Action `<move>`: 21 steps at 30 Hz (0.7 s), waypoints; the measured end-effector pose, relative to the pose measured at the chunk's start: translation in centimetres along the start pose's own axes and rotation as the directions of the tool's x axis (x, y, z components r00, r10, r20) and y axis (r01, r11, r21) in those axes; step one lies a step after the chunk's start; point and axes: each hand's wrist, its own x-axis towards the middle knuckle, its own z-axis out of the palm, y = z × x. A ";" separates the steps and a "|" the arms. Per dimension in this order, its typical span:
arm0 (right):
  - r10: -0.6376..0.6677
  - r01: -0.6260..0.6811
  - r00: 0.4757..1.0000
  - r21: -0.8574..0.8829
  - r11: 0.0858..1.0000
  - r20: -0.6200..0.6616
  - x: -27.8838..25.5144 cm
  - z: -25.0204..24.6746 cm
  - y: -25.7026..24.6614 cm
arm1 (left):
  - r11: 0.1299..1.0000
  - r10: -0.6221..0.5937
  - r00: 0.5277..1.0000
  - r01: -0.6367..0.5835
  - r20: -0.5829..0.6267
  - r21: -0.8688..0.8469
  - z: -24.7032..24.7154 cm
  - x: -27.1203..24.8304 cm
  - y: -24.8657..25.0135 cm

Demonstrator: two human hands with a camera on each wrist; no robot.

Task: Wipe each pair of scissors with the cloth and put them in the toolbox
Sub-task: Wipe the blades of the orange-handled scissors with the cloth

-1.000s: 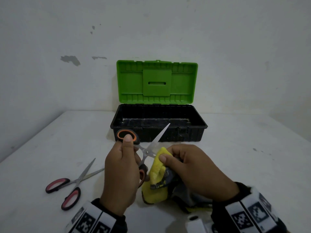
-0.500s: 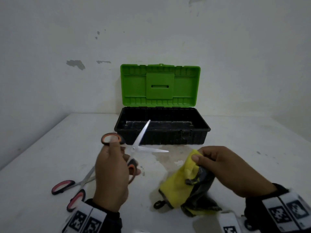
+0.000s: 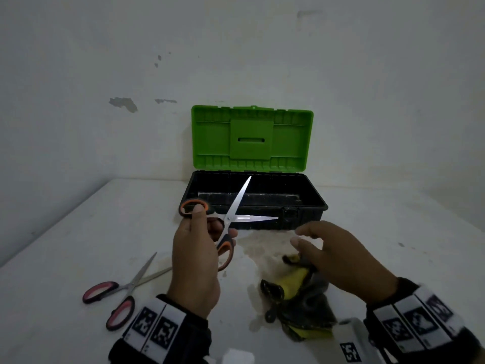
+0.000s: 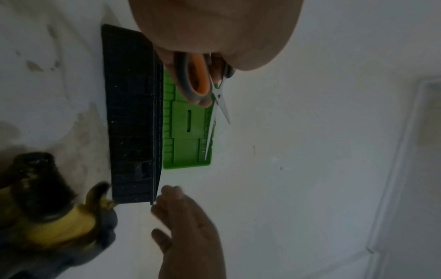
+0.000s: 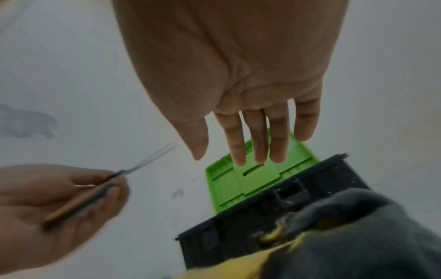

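My left hand [image 3: 195,258] grips the orange-and-grey scissors [image 3: 231,218] by the handles, blades spread apart, in front of the toolbox [image 3: 257,219]. The same scissors [image 4: 198,79] show close up in the left wrist view, fingers through the loops. The toolbox is black, with its green lid [image 3: 252,139] standing up against the wall. My right hand [image 3: 338,256] hovers with straight fingers [image 5: 257,136] just above the yellow-and-grey cloth [image 3: 296,290], holding nothing. The cloth lies crumpled on the table. A second pair, the pink-handled scissors [image 3: 118,292], lies on the table at the left.
The white table [image 3: 78,232] runs back to a white wall. A stained patch [image 3: 262,245] marks the table between the cloth and the toolbox. The toolbox inside looks dark, with nothing seen in it.
My right hand let go of the cloth, which now lies on the table, and its fingers straightened. My left hand carried the spread scissors up and toward the toolbox.
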 end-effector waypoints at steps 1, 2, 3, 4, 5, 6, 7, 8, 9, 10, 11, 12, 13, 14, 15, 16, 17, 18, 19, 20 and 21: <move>-0.022 0.022 1.000 0.074 0.997 0.002 -0.4 0.1 -1.2 | 1.000 -0.021 1.000 0.021 0.014 -0.021 0.2 -0.1 -0.2; -0.043 0.039 0.999 0.132 0.991 0.030 -0.8 0.3 -2.3 | 0.998 -0.043 0.999 0.045 0.027 -0.045 0.5 -0.2 -0.3; -0.052 0.038 0.996 0.181 0.983 0.073 -1.1 0.7 -3.4 | 0.996 -0.061 0.997 0.063 0.042 -0.059 0.7 -0.3 -0.4; -0.043 0.013 0.992 0.237 0.971 0.120 -1.5 1.2 -4.3 | 0.996 -0.068 0.996 0.072 0.063 -0.056 0.9 -0.4 -0.6; -0.022 -0.028 0.988 0.320 0.947 0.153 -1.7 1.8 -5.0 | 0.996 -0.074 0.994 0.078 0.086 -0.041 1.0 -0.5 -0.8; -0.005 -0.068 0.985 0.412 0.909 0.173 -1.8 2.4 -5.5 | 0.996 -0.083 0.991 0.085 0.109 -0.022 1.1 -0.6 -1.0; 0.008 -0.098 0.983 0.494 0.864 0.181 -1.9 2.9 -6.0 | 0.995 -0.096 0.987 0.098 0.128 -0.011 1.1 -0.6 -1.2; 0.018 -0.116 0.984 0.556 0.823 0.178 -1.9 3.5 -6.3 | 0.994 -0.110 0.984 0.112 0.140 -0.007 1.0 -0.7 -1.3; 0.033 -0.131 0.985 0.611 0.781 0.169 -1.8 3.9 -6.6 | 0.992 -0.123 0.981 0.125 0.149 -0.002 0.9 -0.7 -1.4; 0.049 -0.141 0.986 0.662 0.736 0.157 -1.8 4.2 -6.8 | 0.991 -0.135 0.979 0.136 0.155 0.007 0.8 -0.7 -1.5; 0.069 -0.153 0.987 0.710 0.688 0.147 -1.8 4.3 -6.9 | 0.989 -0.145 0.977 0.144 0.157 0.020 0.6 -0.7 -1.4; 0.083 -0.160 0.987 0.743 0.649 0.140 -1.8 4.5 -6.8 | 0.989 -0.148 0.976 0.145 0.159 0.026 0.3 -0.6 -1.3; 0.091 -0.170 0.985 0.764 0.622 0.144 -1.9 4.4 -6.8 | 0.990 -0.139 0.977 0.137 0.162 0.023 -0.1 -0.5 -1.2; 0.090 -0.179 0.984 0.777 0.604 0.157 -1.9 4.3 -6.7 | 0.993 -0.122 0.978 0.119 0.167 0.025 -0.5 -0.3 -1.0; 0.085 -0.192 0.981 0.790 0.583 0.176 -1.9 4.2 -6.5 | 0.995 -0.099 0.980 0.092 0.173 0.044 -1.1 -0.1 -0.7; 0.081 -0.204 0.978 0.804 0.559 0.192 -1.9 4.0 -6.3 | 0.995 -0.071 0.981 0.057 0.179 0.085 -1.6 0.1 -0.5; 0.082 -0.215 0.976 0.816 0.537 0.203 -1.9 3.8 -6.0 | 0.990 -0.040 0.981 0.013 0.189 0.142 -2.2 0.4 -0.2; 0.084 -0.219 0.975 0.826 0.519 0.206 -1.9 3.6 -5.8 | 0.976 -0.011 0.977 -0.036 0.213 0.214 -2.7 0.5 0.1; 0.087 -0.222 0.975 0.838 0.498 0.206 -1.9 3.4 -5.6 | 0.954 0.011 0.968 -0.085 0.249 0.288 -3.1 0.6 0.3; 0.090 -0.222 0.975 0.852 0.474 0.204 -1.8 3.3 -5.4 | 0.926 0.027 0.955 -0.134 0.294 0.352 -3.4 0.6 0.5; 0.093 -0.223 0.975 0.866 0.449 0.202 -1.8 3.3 -5.3 | 0.899 0.038 0.940 -0.180 0.338 0.400 -3.6 0.5 0.7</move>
